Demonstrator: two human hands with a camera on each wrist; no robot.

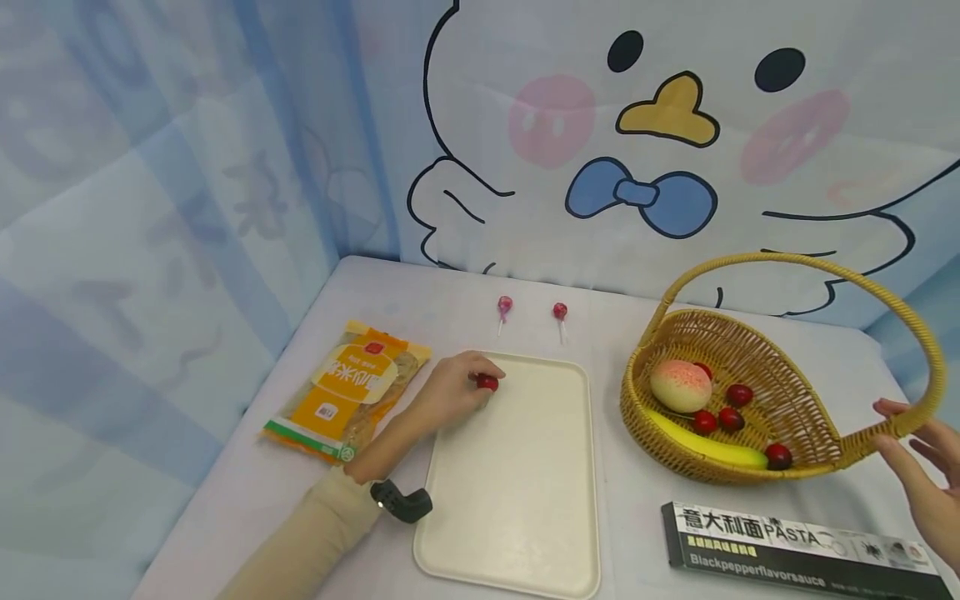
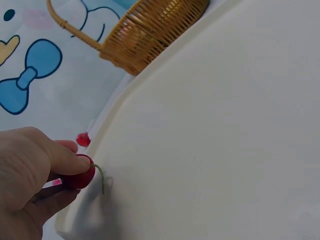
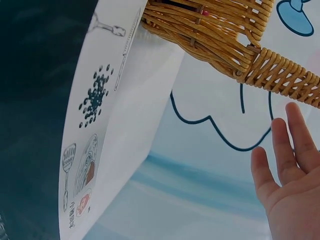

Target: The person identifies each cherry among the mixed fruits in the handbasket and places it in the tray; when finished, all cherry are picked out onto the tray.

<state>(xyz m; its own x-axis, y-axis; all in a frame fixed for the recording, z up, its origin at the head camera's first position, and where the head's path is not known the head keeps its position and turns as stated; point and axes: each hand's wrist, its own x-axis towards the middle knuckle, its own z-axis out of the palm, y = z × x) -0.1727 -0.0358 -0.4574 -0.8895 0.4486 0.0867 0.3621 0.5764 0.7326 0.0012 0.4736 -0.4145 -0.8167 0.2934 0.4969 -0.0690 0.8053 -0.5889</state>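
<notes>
Head view: basket (image 1: 810,454) with peach (image 1: 679,385), banana (image 1: 712,450), cherries (image 1: 720,419).

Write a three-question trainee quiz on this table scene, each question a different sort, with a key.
1. True or false: the left hand pinches a cherry over the cream tray.
2. Which lies inside the basket? A) the lollipops B) the banana C) the pasta box
3. Fill in: the right hand, fingers straight, is beside the basket's ____.

Key: 1 true. 2 B. 3 handle.
</notes>
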